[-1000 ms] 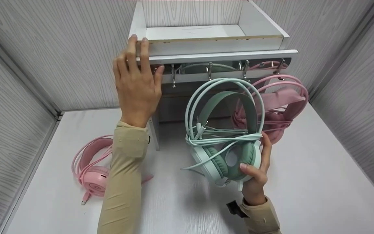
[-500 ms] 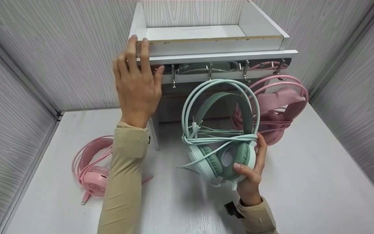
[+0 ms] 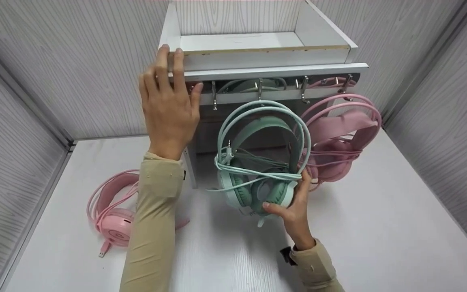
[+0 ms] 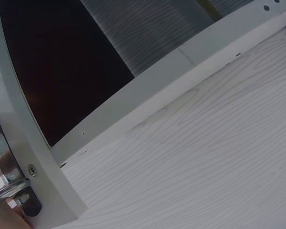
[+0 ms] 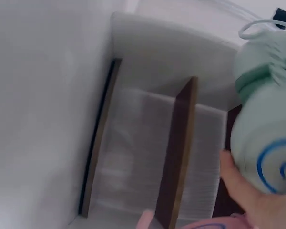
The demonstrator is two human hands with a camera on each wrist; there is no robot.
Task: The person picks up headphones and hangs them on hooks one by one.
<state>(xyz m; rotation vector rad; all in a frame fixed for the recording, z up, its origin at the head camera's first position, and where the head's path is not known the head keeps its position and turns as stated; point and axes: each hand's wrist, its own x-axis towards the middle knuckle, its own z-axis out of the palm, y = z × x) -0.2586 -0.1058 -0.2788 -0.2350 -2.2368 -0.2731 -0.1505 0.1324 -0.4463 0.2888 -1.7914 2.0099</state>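
- Five o'clock: the right hand [image 3: 294, 215] pinches one side of the green headset [image 3: 278, 192] between thumb and fingers.
- Centre: that headset, upright, near the hooks [image 3: 260, 87]; contact unclear.
- Eight o'clock: a pink headset [image 3: 116, 221] on the table [image 3: 221, 251].
- Three o'clock: another pink headset [image 3: 341, 125], hanging.
- Ten o'clock: the left hand [image 3: 169, 107], fingers straight, touching the shelf [image 3: 258, 61] at twelve.
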